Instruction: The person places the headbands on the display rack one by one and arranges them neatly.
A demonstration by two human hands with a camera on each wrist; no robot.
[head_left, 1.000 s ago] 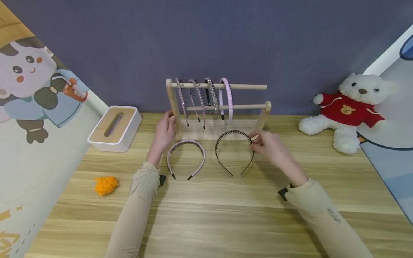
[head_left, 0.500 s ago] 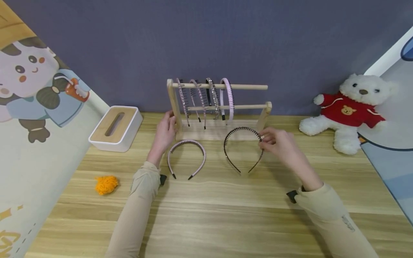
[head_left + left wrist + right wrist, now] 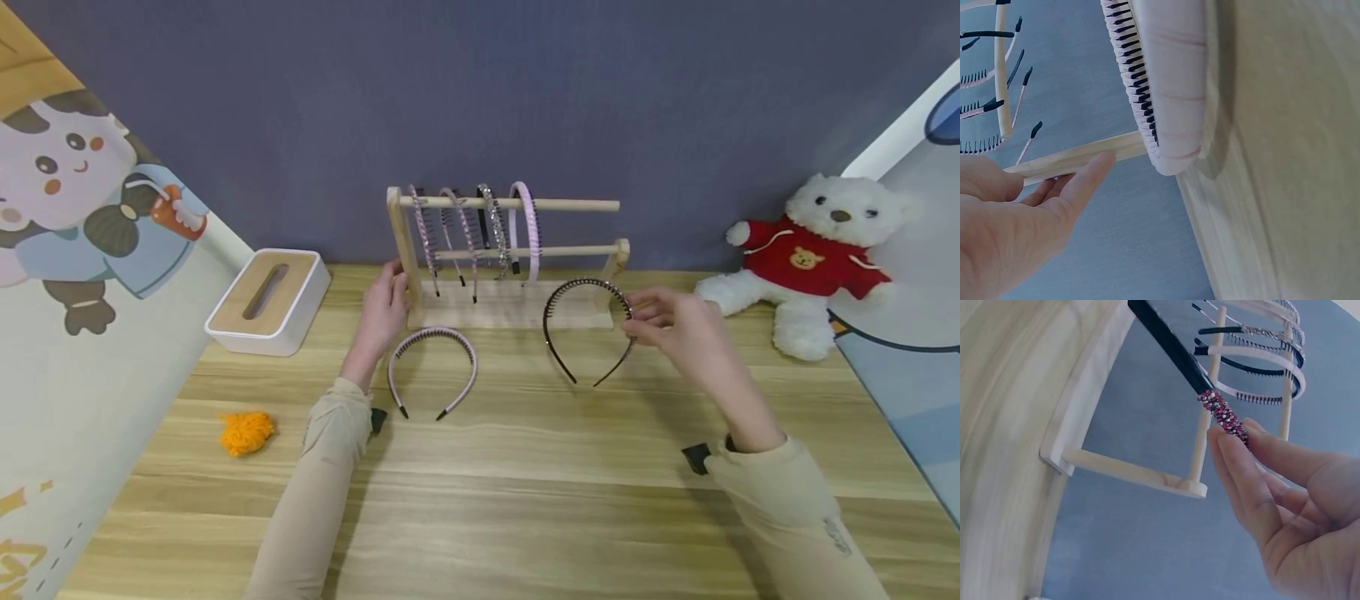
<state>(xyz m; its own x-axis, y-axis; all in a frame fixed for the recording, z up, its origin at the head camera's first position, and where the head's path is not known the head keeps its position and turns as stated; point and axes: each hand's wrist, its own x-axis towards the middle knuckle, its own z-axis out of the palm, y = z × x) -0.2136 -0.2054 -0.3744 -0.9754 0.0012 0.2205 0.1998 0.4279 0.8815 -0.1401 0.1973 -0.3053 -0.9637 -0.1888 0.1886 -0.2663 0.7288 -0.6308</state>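
Observation:
My right hand (image 3: 678, 329) pinches a dark toothed headband (image 3: 587, 282) by its right side, in front of the rack's right end. In the right wrist view, red and silver beads (image 3: 1222, 412) cover part of this headband, and its black end points up and left. My left hand (image 3: 384, 307) holds the left upright of a wooden headband rack (image 3: 510, 315), thumb and fingers about the post (image 3: 1079, 156). Several headbands hang from the rack's upper bar, among them a silver glittery one (image 3: 492, 221) and a pink one (image 3: 531, 225). Another pink headband (image 3: 476, 367) lies on the table.
A white tissue box (image 3: 296, 312) with a wooden lid stands at the back left. Nearer sits an orange yarn tuft (image 3: 246, 432). A white teddy bear (image 3: 802, 258) in a red top sits at the back right. Behind the table rises a dark wall (image 3: 510, 92).
My right hand has carried the dark headband rightward and a little farther back, to the rack's right end. The left hand stays on the upright.

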